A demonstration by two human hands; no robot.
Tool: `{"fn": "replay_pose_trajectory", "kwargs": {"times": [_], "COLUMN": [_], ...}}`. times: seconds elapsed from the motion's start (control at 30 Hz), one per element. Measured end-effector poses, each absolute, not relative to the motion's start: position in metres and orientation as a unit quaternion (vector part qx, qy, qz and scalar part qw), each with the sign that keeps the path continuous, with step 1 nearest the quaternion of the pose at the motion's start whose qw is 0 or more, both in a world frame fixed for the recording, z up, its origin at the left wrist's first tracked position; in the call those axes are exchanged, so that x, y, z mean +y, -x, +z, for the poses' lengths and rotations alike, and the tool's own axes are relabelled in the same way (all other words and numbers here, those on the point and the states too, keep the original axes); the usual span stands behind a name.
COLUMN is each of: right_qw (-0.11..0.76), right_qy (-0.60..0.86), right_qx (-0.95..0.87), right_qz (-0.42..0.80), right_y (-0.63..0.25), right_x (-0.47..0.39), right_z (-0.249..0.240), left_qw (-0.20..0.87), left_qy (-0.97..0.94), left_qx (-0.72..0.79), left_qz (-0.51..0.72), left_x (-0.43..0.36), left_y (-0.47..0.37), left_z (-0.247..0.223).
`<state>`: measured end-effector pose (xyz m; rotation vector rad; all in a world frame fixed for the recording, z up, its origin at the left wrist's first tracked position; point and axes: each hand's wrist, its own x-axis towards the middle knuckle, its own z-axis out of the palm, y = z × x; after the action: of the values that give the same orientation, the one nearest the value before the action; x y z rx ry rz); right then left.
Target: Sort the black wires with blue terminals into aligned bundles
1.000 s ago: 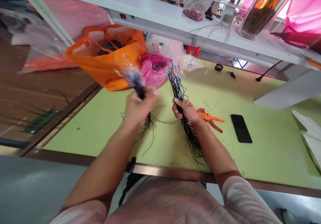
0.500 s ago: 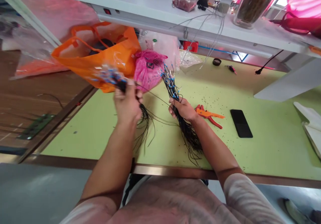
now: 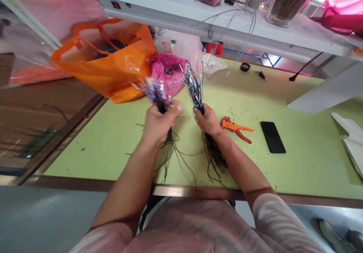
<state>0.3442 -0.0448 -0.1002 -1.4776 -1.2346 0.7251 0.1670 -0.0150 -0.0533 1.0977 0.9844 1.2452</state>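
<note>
A person stands at a green bench (image 3: 283,169), seen from above, with each bare hand closed around its own bundle of thin black wires tipped in blue. The left hand (image 3: 159,122) is fisted on the left bundle (image 3: 154,92), whose tips are blurred; loose wire tails spill below the fist, and a few hang past the bench's near edge. The right hand (image 3: 208,120) grips the right bundle (image 3: 193,84) upright, tips fanned out above the fingers, tails trailing along the forearm onto the bench. The two bundles are held just beside each other, apart, not merged. Judging by this, the wires are gathered into two handfuls but not yet joined, tied or set down; how many loose wires remain cannot be told. Just right of the right hand lies an orange wire stripper (image 3: 235,128), and beyond it a black phone (image 3: 272,142). Behind the hands, close to the wire tips, sit an orange bag (image 3: 113,71) and a pink bag (image 3: 168,73). A white shelf (image 3: 170,3) overhangs the back of the bench, limiting upward room there. Open green surface lies to the front left and far right. Tiny dark specks dot the bench around the stripper.
</note>
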Motion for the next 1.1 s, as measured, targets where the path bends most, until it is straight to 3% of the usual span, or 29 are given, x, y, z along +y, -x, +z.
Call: {"fn": "replay_pose_trajectory", "kwargs": {"times": [0.23,0.4,0.6,0.87,1.1], "right_qw": [0.497,0.519,0.525,0.506,0.447], "right_qy": [0.611,0.575,0.563,0.508,0.535], "right_qx": [-0.544,-0.495,-0.406,-0.436,-0.509], "right_qz": [0.29,0.395,0.493,0.543,0.505], "right_y": [-0.339,-0.345,-0.351,-0.351,-0.345], "right_x": [-0.048,-0.043,-0.036,-0.041,-0.046], "right_z": [-0.095,-0.104,-0.118,-0.106,-0.109], "left_qw": [0.553,0.574,0.497,0.602,0.58], "left_qy": [-0.526,-0.368,-0.207,-0.316,-0.313], "left_qx": [0.411,0.359,0.309,0.368,0.362], "left_qz": [0.498,0.637,0.784,0.634,0.659], "left_x": [-0.02,-0.003,0.034,0.013,0.011], "left_y": [-0.191,-0.171,-0.118,-0.161,-0.166], "left_z": [-0.081,-0.072,-0.061,-0.071,-0.075]}}
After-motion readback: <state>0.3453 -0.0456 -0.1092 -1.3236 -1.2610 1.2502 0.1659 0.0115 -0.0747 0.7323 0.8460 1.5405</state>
